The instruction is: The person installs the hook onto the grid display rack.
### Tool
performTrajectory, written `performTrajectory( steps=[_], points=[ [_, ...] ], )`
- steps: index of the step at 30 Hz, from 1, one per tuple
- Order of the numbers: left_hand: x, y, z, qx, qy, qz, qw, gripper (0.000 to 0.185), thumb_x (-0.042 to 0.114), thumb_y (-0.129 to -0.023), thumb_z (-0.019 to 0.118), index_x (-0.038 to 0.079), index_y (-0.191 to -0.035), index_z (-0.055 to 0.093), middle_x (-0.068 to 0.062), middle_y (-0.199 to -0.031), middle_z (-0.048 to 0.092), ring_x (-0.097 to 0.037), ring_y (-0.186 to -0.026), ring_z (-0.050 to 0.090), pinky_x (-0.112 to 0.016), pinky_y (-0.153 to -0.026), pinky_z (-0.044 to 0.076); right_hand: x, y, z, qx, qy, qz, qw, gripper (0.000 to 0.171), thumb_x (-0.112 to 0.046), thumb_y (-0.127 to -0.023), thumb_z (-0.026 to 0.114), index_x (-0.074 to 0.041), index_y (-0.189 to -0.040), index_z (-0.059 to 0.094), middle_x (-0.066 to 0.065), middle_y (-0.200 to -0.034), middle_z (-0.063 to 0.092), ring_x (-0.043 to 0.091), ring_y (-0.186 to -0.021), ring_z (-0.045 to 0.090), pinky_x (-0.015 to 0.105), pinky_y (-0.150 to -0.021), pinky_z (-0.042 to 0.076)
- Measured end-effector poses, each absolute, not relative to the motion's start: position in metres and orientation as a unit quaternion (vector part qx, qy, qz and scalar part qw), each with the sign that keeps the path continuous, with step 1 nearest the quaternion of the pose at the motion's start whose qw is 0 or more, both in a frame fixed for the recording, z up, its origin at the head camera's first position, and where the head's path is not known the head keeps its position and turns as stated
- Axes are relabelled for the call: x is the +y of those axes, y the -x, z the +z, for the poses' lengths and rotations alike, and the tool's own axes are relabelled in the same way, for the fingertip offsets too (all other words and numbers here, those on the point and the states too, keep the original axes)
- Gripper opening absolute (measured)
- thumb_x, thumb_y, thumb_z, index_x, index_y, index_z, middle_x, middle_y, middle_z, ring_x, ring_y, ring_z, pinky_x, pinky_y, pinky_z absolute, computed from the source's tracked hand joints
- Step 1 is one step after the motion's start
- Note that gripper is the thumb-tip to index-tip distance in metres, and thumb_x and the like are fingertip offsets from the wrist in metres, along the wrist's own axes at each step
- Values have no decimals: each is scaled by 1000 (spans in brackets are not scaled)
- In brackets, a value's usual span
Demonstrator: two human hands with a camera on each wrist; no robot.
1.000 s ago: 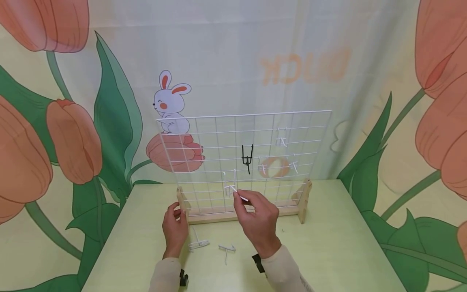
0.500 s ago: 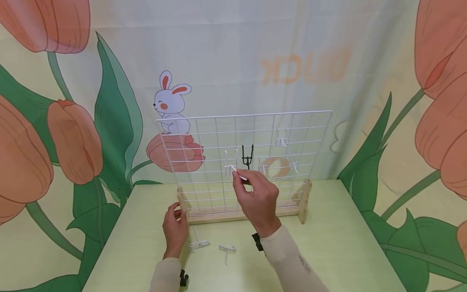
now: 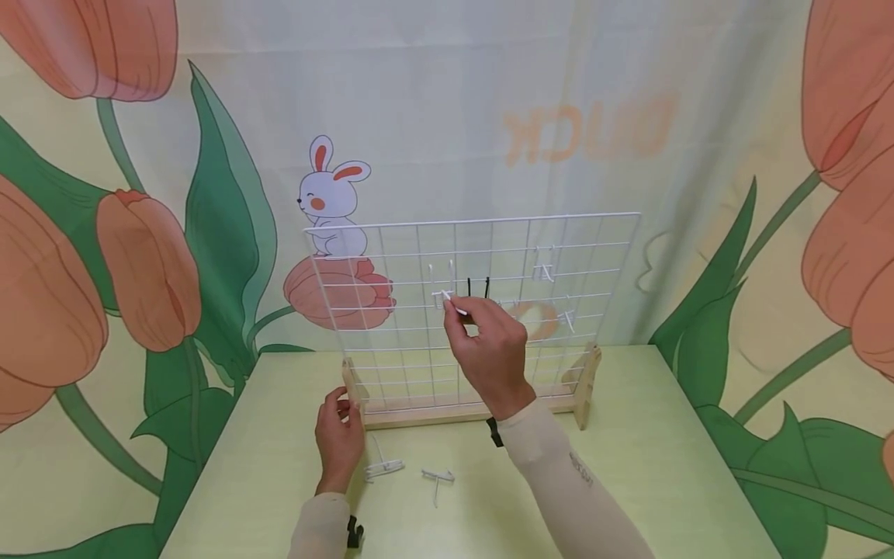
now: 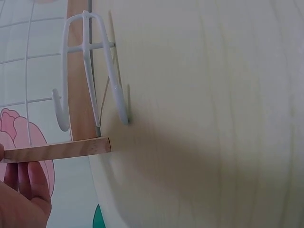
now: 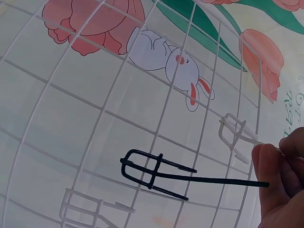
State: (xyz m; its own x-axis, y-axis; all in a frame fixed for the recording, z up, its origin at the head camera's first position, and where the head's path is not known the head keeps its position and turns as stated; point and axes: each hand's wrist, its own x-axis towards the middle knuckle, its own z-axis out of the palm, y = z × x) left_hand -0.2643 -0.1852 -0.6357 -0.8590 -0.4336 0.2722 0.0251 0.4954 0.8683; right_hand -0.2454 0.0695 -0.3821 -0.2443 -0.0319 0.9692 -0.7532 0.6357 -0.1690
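My right hand (image 3: 489, 349) pinches the rod of a white wire hook (image 3: 443, 295) between thumb and fingertips. The hook's two prongs point up, in front of the white wire grid (image 3: 391, 225), left of a black hook (image 5: 156, 173). In the right wrist view, this white hook (image 5: 232, 135) overlaps the grid wires. My left hand (image 3: 338, 442) holds the left wooden foot (image 4: 57, 151) of the grid's stand, fingers on its outer side and only a bit of thumb showing at the frame edge. The black hook's lower part is hidden by my right hand in the head view.
More white hooks (image 3: 544, 272) hang on the grid's right half. Two white hooks lie on the table: one (image 3: 384, 468) beside my left hand, another (image 3: 438, 475) further right. A wooden base bar (image 3: 419, 417) joins the feet. Behind hangs a printed curtain (image 3: 447, 101).
My right hand has risen along the grid with the white hook, from low rows to the upper middle, now covering part of the black hook. The left hand stays on the wooden foot.
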Motion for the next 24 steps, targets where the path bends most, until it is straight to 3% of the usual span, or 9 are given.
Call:
performTrajectory(
  steps=[10,24],
  points=[
    [-185,265,-633,-829,-128,-495,228,36,13,-107,60,9,-142,55,-17,-120,64,-34,-113,70,-52,-96,61,66,263,-371,-711,-253,339,563,12,-6,-93,79,4,-99,79,16,-90,80,23,-70,78,33,-64,65],
    [-183,264,-634,-827,-136,-492,237,35,11,-105,61,9,-140,57,-18,-118,65,-35,-111,70,-52,-95,62,60,271,-377,-725,-241,326,558,11,-9,-95,78,1,-99,79,14,-92,81,22,-73,79,34,-68,66]
  ],
)
